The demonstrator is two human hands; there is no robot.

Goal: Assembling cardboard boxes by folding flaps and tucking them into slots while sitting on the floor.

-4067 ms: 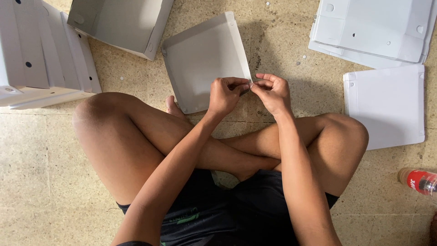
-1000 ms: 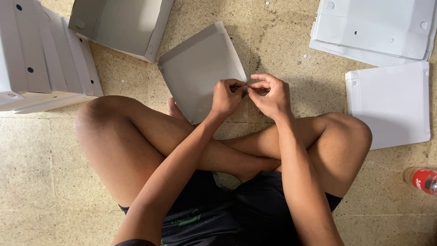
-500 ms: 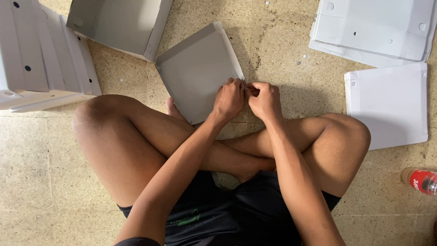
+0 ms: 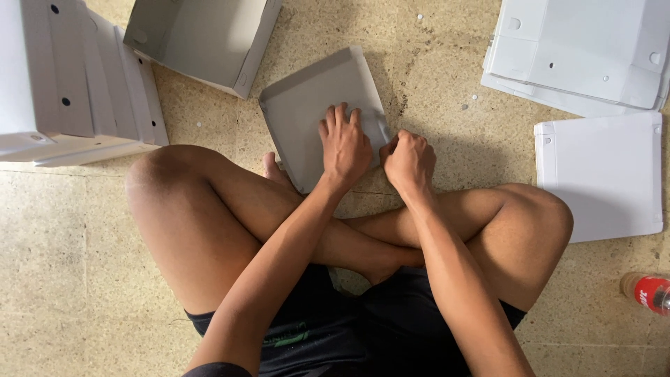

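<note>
I sit cross-legged on a speckled stone floor. A grey shallow cardboard lid [image 4: 307,105] lies on the floor in front of my knees. My left hand [image 4: 345,146] rests flat inside it, fingers spread and pressing down. My right hand [image 4: 410,160] is closed in a fist at the lid's near right corner, gripping its edge flap. My forearms run up from the bottom of the view over my crossed legs.
An open grey box [image 4: 202,42] stands at the top left, beside a stack of folded white boxes [image 4: 66,84]. Flat white cardboard sheets [image 4: 579,49] lie at the top right, one white lid [image 4: 604,174] below them. A red bottle [image 4: 645,290] lies at the right edge.
The lid has come down flat on the floor. My left hand left the corner and now presses open inside the lid; my right hand stays closed on the corner flap.
</note>
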